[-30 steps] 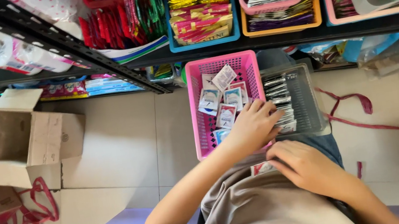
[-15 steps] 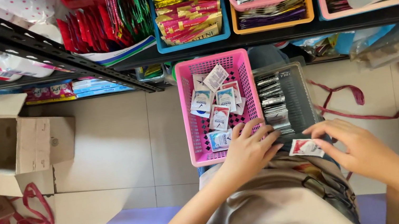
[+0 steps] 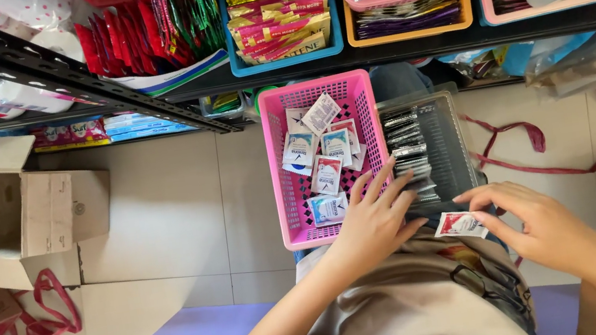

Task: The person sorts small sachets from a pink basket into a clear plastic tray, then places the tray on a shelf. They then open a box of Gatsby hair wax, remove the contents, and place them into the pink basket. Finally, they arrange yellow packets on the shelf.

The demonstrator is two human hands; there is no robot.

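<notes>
- While the right hand pinches a small red-and-white foil sachet between thumb and fingertips, the sorting step looks mid-way.
- Left hand: fingers spread, holding nothing, resting at 5 o'clock on the pink plastic mesh basket of loose sachets.
- Grey plastic tray of dark packets at 3 o'clock of the basket.
- Next move, as judged: a light pinch, a short carry.

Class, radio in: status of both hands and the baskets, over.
Left hand spread on pink basket rim. Right hand pinching red-white sachet. Grey basket alongside, nothing blocking.
</notes>
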